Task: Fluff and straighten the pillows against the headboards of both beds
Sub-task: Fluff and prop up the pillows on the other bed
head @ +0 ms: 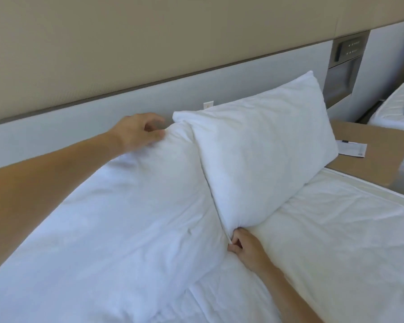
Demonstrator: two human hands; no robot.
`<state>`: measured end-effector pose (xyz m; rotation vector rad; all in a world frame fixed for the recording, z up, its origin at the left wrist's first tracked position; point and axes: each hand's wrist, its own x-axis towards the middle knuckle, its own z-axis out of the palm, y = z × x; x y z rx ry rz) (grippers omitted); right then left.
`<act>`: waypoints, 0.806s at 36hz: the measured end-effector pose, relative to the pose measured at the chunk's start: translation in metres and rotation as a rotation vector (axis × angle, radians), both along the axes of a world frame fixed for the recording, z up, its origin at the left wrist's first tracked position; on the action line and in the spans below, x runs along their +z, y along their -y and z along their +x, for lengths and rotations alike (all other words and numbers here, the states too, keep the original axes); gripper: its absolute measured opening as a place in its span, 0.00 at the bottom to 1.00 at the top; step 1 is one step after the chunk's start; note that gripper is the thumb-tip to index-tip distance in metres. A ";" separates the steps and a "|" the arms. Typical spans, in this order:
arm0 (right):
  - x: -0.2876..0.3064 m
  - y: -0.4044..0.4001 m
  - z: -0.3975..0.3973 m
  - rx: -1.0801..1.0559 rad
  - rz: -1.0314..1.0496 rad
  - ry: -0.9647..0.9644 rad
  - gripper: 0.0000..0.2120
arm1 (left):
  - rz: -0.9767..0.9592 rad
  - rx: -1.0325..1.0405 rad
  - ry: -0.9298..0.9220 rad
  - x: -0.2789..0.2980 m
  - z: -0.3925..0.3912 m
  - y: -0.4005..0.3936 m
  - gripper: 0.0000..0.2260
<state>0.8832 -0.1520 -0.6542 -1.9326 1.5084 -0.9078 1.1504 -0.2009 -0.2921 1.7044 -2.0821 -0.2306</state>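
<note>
My left hand point(138, 132) grips the flat white pillow point(117, 217); my right hand point(245, 249) pinches the leaning plump white pillow point(261, 145) (its bottom corner). Next, I should probably stand both against the pale grey headboard point(79, 122).

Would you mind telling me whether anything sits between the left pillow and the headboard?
Nothing visible does: the left hand grips the left pillow at its top corner, with bare headboard directly behind.

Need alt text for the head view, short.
Two bare hands handle two white pillows on a bed: the left hand rests on the near pillow, the right hand pinches the far pillow, which leans on the headboard.
</note>
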 end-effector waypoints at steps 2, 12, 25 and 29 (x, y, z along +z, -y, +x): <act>0.008 -0.007 0.007 -0.015 0.039 -0.038 0.14 | -0.039 -0.003 0.021 -0.004 0.011 -0.025 0.14; 0.073 -0.057 -0.007 0.063 0.452 -0.105 0.16 | -0.286 0.172 0.027 -0.030 0.093 -0.165 0.15; 0.273 -0.135 0.048 -0.061 -0.101 -0.154 0.12 | -0.632 0.313 0.020 -0.022 0.162 -0.309 0.06; 0.324 -0.201 0.100 -0.001 -0.295 -0.081 0.11 | -0.670 0.329 0.023 -0.021 0.161 -0.358 0.07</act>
